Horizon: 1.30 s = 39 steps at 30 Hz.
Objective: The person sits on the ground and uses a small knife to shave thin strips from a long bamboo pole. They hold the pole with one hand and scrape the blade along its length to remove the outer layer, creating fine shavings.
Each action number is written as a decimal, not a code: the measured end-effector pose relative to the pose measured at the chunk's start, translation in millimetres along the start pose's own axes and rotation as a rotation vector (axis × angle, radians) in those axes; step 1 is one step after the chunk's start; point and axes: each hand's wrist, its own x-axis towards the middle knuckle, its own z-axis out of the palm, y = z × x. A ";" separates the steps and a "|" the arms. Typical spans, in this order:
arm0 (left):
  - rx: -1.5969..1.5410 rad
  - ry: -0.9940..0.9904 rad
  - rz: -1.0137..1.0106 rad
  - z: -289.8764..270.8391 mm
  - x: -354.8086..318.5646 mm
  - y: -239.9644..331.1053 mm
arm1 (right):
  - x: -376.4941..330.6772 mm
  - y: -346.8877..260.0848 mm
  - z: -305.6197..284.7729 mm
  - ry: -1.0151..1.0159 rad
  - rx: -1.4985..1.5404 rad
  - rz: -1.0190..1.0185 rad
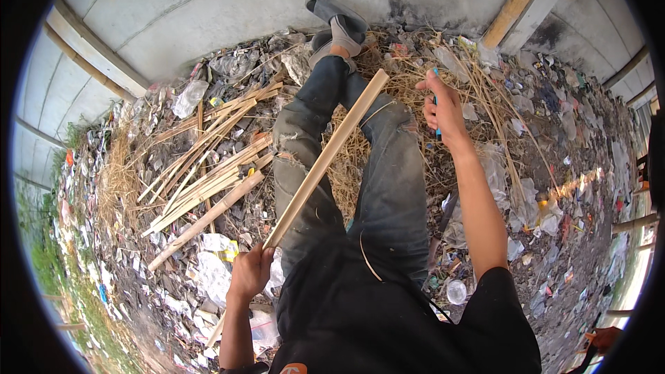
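Observation:
My left hand (249,274) is closed round the lower end of a long split bamboo strip (327,159). The strip slants up and away to the right across my thighs, its pale hollow side showing. Off to the right, my right hand (445,112) is closed on a slim blue-handled tool (437,101), apart from the strip. The fingers cover most of this tool, so its kind cannot be told. Shavings and dry fibres (346,173) lie between my legs.
Several split bamboo strips (201,194) lie on the left, with a thicker bamboo piece (208,220) nearest. Long thin slivers (509,145) lie on the right. Plastic litter (215,273) covers the ground. A grey panel wall (263,0) stands beyond my sandals (336,12).

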 end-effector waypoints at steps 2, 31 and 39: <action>0.009 0.004 0.030 3.3 4.5 -0.5 | -13.1 -1.0 28.7 -0.036 0.032 -0.072; -1.246 -0.348 -0.080 4.5 75.5 95.3 | -123.0 -18.4 131.3 -0.409 -0.678 -0.435; -1.261 -0.378 -0.187 14.9 73.9 77.5 | -133.4 2.8 134.6 -0.554 -0.877 -0.535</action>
